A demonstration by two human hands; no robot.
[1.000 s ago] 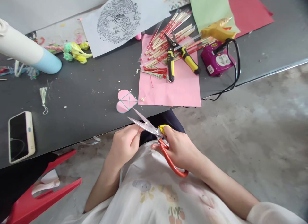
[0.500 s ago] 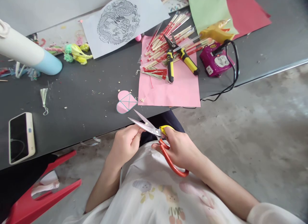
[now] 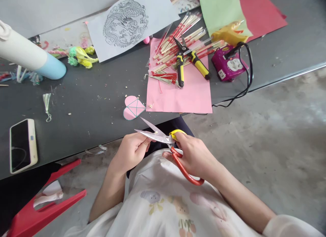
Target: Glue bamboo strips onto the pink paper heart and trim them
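Note:
My right hand (image 3: 195, 155) grips the red and yellow handles of a pair of scissors (image 3: 163, 139) just below the table's near edge, blades parted and pointing left. My left hand (image 3: 131, 150) is closed in a pinch right at the blades; what it holds is too small to make out. Both hands hover over my lap. A pink heart-shaped paper piece (image 3: 132, 107) with green lines lies on the dark table (image 3: 84, 104) just above the blades.
A pink sheet (image 3: 188, 94) carries yellow-handled cutters (image 3: 187, 58) and a pile of red and tan sticks (image 3: 178, 33). A dragon print (image 3: 127, 21), a purple socket box (image 3: 228, 65) with black cord, a phone (image 3: 22, 145), a white-blue tube (image 3: 30, 57) and a red stool (image 3: 43, 203) are around.
The scissors and my right hand have shifted slightly right and tilted flatter; my left hand stays pinched at the blades.

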